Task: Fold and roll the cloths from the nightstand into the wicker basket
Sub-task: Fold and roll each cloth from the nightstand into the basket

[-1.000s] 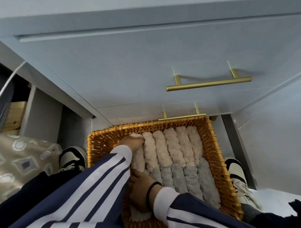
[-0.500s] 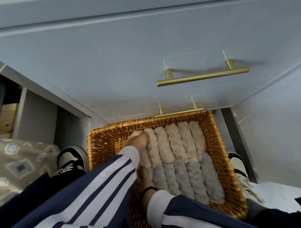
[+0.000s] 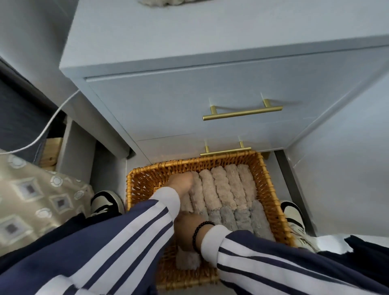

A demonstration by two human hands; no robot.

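Note:
The wicker basket (image 3: 271,189) stands on the floor against the nightstand (image 3: 168,101). Inside lie rolled cloths side by side, beige rolls (image 3: 223,189) at the back and grey rolls (image 3: 244,219) in front. My left hand (image 3: 181,182) is closed on the leftmost beige roll at the back. My right hand (image 3: 186,231), with a black bead bracelet, grips a beige roll (image 3: 187,261) in the front left of the basket, and only that roll's near end shows. One loose beige cloth (image 3: 166,2) lies on the nightstand top.
Two brass drawer handles (image 3: 242,113) stick out above the basket. A white cable (image 3: 52,122) hangs at the left beside a patterned cushion (image 3: 31,200). My shoes (image 3: 105,203) flank the basket. A grey wall panel (image 3: 347,158) closes the right side.
The view has tilted up, so the nightstand top and the loose cloth on it now show. Both hands stay on the leftmost rolls, the left one slightly further back.

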